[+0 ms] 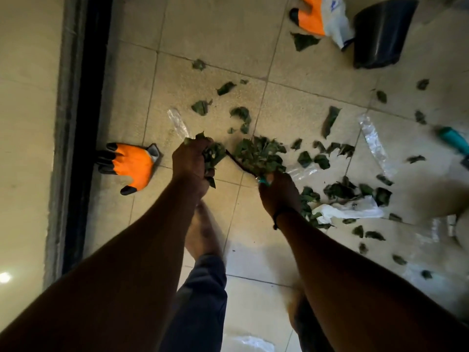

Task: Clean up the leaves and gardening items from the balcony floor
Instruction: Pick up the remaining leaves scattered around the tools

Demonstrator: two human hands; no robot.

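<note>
Leaves (258,153) lie scattered on the tiled floor (223,31), many in a heap before the person. The left hand (191,163) is closed around a bunch of them; the right hand (278,191) grips more leaves with a teal thing I cannot identify. To do this well, I think both hands should squeeze firmly and carry everything to the dark dustpan (380,34).

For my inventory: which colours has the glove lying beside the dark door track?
Orange with black fingertips and a grey cuff: the glove, head view.
</note>
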